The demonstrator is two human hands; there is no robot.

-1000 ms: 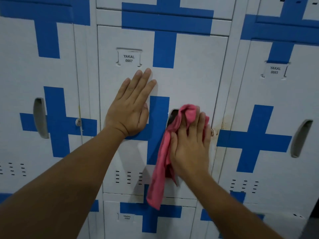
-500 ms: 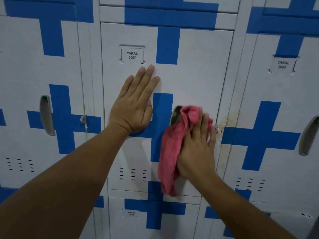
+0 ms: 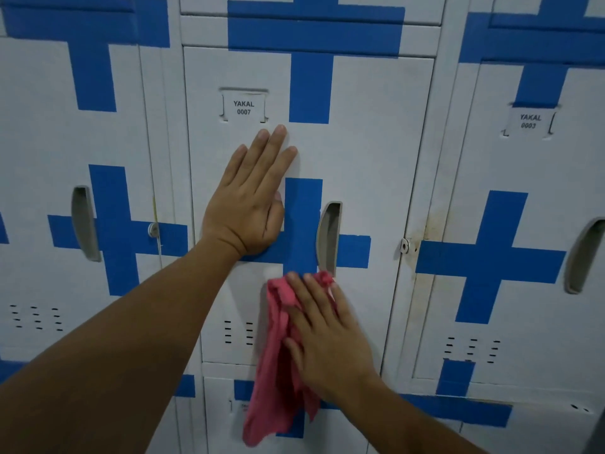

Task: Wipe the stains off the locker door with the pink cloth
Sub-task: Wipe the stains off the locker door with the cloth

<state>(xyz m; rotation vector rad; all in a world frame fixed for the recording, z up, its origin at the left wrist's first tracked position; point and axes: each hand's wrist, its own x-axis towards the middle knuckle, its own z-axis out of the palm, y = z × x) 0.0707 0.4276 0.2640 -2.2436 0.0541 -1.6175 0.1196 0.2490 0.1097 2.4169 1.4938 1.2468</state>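
Crumpled soft pink cloth (image 3: 278, 388) pressed on smooth white-blue metal locker door (image 3: 370, 152) by right hand (image 3: 330, 342), fingers seemingly straight tho blurred; left hand (image 3: 244, 208) flat on door.

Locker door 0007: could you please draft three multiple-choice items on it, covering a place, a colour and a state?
1. Where is the cloth on the locker door? A near its top edge; B below the handle; C hanging clear of it.
2. The crosses are: A red; B green; C blue.
3. The left hand is: A flat on the door; B curled round the handle; C hanging free.
Answers: 1B, the right hand presses it under the handle; 2C, they are plainly blue; 3A, straight fingers lie on the panel.
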